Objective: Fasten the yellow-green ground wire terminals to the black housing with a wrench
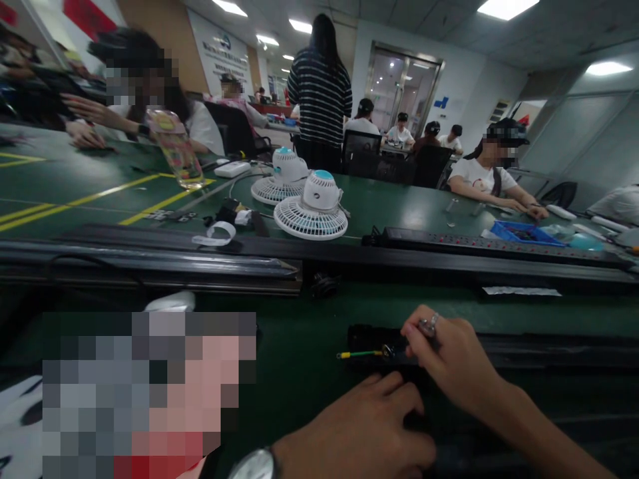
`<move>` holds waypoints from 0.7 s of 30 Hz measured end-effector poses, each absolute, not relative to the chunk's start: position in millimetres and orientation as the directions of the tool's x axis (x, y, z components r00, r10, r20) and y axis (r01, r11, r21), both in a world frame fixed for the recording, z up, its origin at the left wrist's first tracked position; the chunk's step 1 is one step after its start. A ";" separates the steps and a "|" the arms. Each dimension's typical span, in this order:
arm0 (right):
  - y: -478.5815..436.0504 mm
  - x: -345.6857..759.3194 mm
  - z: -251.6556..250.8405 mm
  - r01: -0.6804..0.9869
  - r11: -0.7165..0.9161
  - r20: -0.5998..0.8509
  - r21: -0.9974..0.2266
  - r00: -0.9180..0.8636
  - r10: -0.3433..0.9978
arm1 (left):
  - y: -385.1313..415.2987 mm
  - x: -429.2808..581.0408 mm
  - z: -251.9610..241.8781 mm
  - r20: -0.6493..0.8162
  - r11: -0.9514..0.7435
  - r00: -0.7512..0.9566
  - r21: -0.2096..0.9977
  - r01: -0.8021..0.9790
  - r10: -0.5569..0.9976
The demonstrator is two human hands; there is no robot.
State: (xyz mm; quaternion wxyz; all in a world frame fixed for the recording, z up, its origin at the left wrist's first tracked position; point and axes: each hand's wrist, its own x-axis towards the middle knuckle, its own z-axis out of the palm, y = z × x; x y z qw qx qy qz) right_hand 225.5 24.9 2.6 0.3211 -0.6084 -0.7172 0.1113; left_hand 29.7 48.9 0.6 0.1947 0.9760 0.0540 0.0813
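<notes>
A long black bar (539, 351) lies on the green table, its left end in front of me. From an opening near that end, a short yellow-green wire (367, 354) with a ring terminal sticks out to the left. My right hand (452, 349), wearing a ring, is closed in a pinch just above the bar beside the wire; its fingers hide whatever they grip. Below it, my left hand (367, 426), a watch on its wrist, curls its bent fingers against the bar's near side. Its fingertips are partly hidden.
Behind the bar run long dark rails (150, 259) and a black power strip (474, 243). Two white fans (312, 216), a bottle (177, 150) and a blue tray (526, 233) stand beyond. A blurred-out person's head (150, 392) is close at my left; other people sit across.
</notes>
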 end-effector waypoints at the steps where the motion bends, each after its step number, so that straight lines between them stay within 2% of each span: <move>1: 24.9 225.0 3.6 0.801 0.229 0.317 -0.554 -0.051 0.947 | 48.5 29.4 1.4 0.137 -0.915 0.981 0.397 0.074 0.139; 7: 26.4 224.1 14.7 0.803 0.199 0.260 -0.562 -0.057 0.964 | 50.0 28.9 -3.7 0.157 -0.909 0.977 0.412 0.067 0.143; 15: 27.4 229.9 30.9 0.729 0.175 0.113 -0.662 -0.134 0.985 | 57.2 28.8 -9.7 0.160 -0.897 0.983 0.443 0.008 0.088; 21: 26.8 230.7 32.8 0.709 0.175 0.109 -0.684 -0.138 0.984 | 57.6 28.2 -8.9 0.135 -0.896 0.987 0.443 0.019 0.087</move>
